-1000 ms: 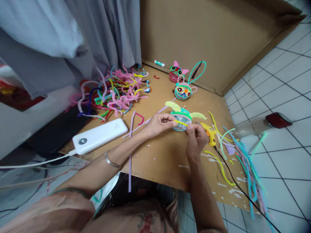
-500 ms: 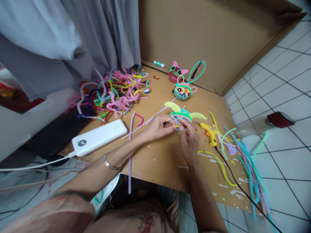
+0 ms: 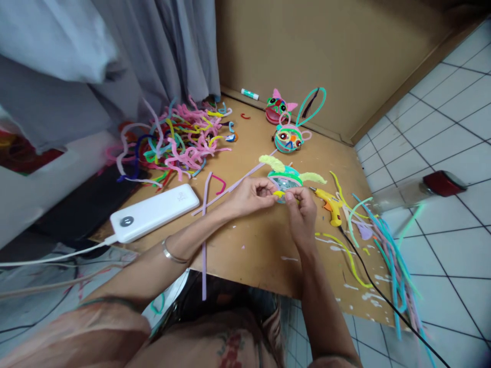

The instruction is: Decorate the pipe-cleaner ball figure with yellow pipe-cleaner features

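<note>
A round teal pipe-cleaner face (image 3: pixel 288 179) with two fuzzy lime ears lies on a brown board (image 3: pixel 253 240). My left hand (image 3: pixel 249 196) and my right hand (image 3: pixel 301 212) meet at its near edge. Both pinch a short yellow pipe-cleaner piece (image 3: pixel 281 194) between their fingertips, pressed against the face. The lower half of the face is hidden behind my fingers.
A yellow glue gun (image 3: pixel 330 205) with a black cord lies right of my hands, beside loose pipe cleaners (image 3: pixel 383 240). A tangled pipe-cleaner heap (image 3: pixel 180 140), a white power bank (image 3: pixel 153 212), two finished faces (image 3: pixel 286 128) and a glue stick (image 3: pixel 249 94) lie farther off.
The yellow piece was stretched out between my hands; now my right hand has moved left and my fingertips have closed together over it at the face.
</note>
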A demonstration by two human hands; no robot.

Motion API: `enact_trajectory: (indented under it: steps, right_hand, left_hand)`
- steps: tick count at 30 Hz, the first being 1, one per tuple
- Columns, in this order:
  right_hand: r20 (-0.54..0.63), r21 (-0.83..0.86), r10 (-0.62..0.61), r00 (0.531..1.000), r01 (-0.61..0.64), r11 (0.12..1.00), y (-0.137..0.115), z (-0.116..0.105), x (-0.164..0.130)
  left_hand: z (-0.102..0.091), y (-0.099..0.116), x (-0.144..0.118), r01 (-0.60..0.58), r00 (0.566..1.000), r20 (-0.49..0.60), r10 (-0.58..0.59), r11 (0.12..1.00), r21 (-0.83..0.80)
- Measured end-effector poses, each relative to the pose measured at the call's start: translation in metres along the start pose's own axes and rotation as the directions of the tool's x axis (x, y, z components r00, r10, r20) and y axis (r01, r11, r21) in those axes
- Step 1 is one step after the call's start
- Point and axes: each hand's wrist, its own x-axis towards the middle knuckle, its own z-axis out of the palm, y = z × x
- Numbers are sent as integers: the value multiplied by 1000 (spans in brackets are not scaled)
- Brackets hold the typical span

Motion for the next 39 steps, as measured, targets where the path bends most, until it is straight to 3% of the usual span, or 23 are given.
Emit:
enact_trajectory:
  steps: [12, 22, 39]
  right_hand:
    - [-39, 167, 135, 990, -127, 978, -4, 3, 0]
    - [-29, 406, 283, 959, -247, 880, 6, 2, 3]
    - [-2, 377, 294, 956, -272, 885, 1, 7, -1]
  left_hand:
    - [1, 1, -1, 54, 998, 21, -52, 986, -156]
    - [-3, -3, 1, 9, 1000, 14, -5, 962, -274]
    - [2, 0, 2, 32, 998, -33, -45, 946, -323]
